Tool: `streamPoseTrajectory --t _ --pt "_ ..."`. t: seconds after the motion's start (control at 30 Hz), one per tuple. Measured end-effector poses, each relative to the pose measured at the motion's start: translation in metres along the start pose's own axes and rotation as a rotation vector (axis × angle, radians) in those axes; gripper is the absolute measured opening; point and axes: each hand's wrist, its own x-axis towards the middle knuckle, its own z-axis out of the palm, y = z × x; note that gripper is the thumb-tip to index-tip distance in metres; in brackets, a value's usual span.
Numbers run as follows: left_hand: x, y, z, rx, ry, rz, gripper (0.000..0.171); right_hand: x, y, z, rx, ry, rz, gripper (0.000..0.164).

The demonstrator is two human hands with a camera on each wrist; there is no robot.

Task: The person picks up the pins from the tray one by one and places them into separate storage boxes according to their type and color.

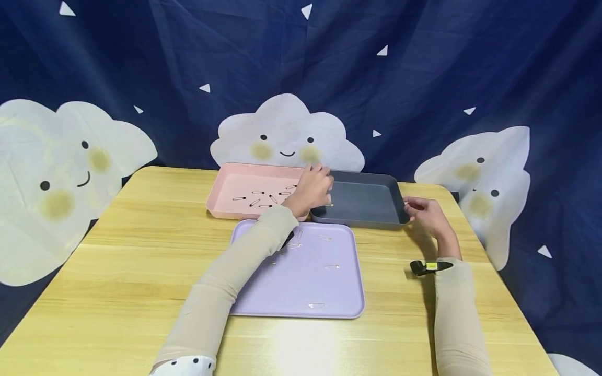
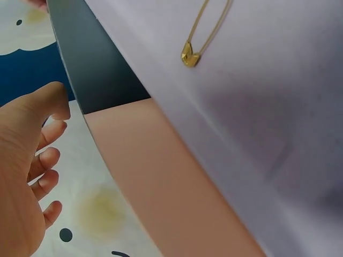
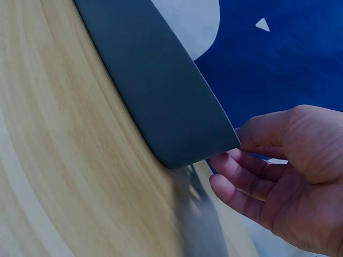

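Observation:
My left hand (image 1: 312, 189) is over where the pink tray (image 1: 226, 180) and the dark grey tray (image 1: 367, 196) meet. Its fingers are loosely bent, and a gap shows between thumb and fingertips in the left wrist view. Just below those fingers, a gold safety pin (image 1: 330, 204) appears over the grey tray's left part. My right hand (image 1: 428, 215) pinches the grey tray's right edge, thumb (image 3: 262, 131) on one side and fingers on the other. Several black safety pins (image 1: 273, 199) lie in the pink tray. The lilac tray (image 1: 301, 284) in front holds scattered gold safety pins (image 2: 191, 56).
All three trays rest on a wooden table (image 1: 117, 271), the pink and grey ones side by side behind the lilac one. A dark blue curtain (image 1: 263, 47) with white clouds hangs behind the table. My left forearm crosses the lilac tray's left side.

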Motion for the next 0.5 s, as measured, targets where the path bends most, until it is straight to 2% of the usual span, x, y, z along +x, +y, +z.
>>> streamPoseTrajectory --t 0.3,0.5 --pt "-0.009 -0.003 -0.007 -0.055 0.025 0.012 0.013 -0.006 -0.016 -0.001 0.0 -0.015 0.018 0.043" --pt "-0.019 -0.005 -0.012 -0.099 0.037 0.059 0.014 0.001 -0.001 -0.001 -0.008 -0.015 0.019 0.046"
